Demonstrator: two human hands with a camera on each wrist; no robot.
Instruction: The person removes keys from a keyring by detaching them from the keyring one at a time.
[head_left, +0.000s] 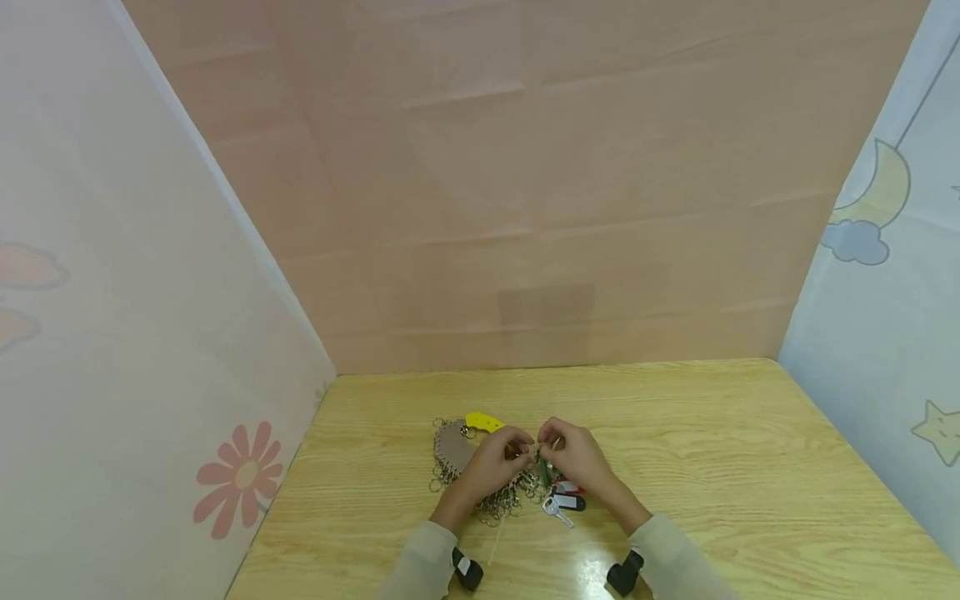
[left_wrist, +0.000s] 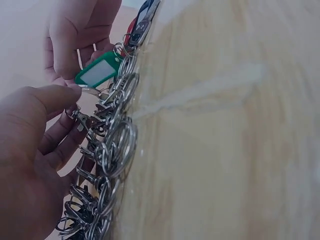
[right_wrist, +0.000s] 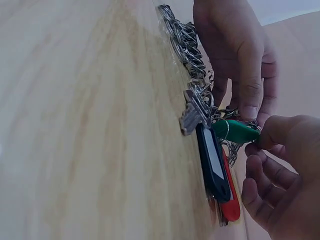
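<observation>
Both hands meet over a bunch of metal rings and clasps point(left_wrist: 117, 145). My left hand point(head_left: 491, 460) pinches a small metal clasp point(left_wrist: 80, 119) between thumb and fingers; its fingertips partly hide it. Close beside it, my right hand point(head_left: 581, 457) pinches the end of a green key tag point(right_wrist: 236, 131), which has a white label on one face. Below the hands, a black key tag point(right_wrist: 214, 162), a red key tag point(right_wrist: 231, 200) and a silver key point(head_left: 557, 510) lie on the table.
A grey flat piece point(head_left: 452, 446) edged with many rings lies left of the hands, with a yellow piece point(head_left: 483, 422) by its top. A thin pale strand point(head_left: 497, 542) runs along the wood-grain table point(head_left: 712, 467). Cloth walls stand at the back and sides.
</observation>
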